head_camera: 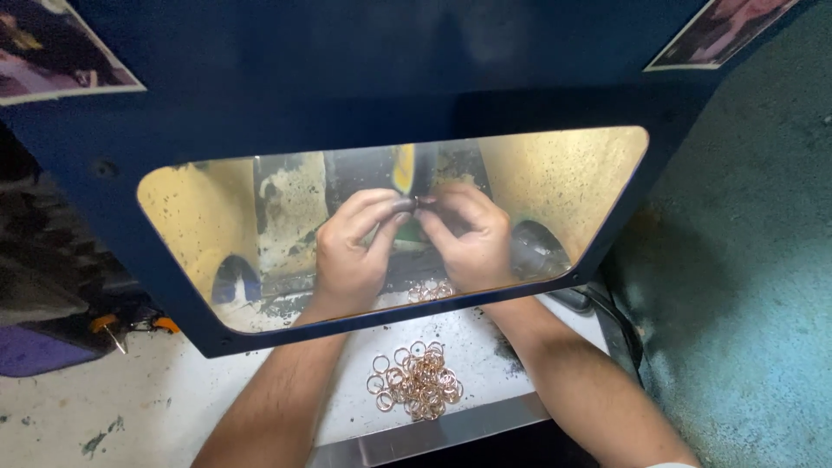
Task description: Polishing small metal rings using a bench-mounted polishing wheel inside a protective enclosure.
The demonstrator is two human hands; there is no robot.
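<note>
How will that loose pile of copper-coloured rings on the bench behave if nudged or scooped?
The pile of rings is thin, separate hoops, so it likely scatters rather than sliding together. Lying flat, they probably won't roll much. Each looks light and small, awkward to pinch; the left hand and right hand share one.

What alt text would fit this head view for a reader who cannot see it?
Behind a dark blue hood's window, the left hand and right hand pinch a small ring together. A heap of copper-coloured rings lies on the white bench between the forearms.
</note>
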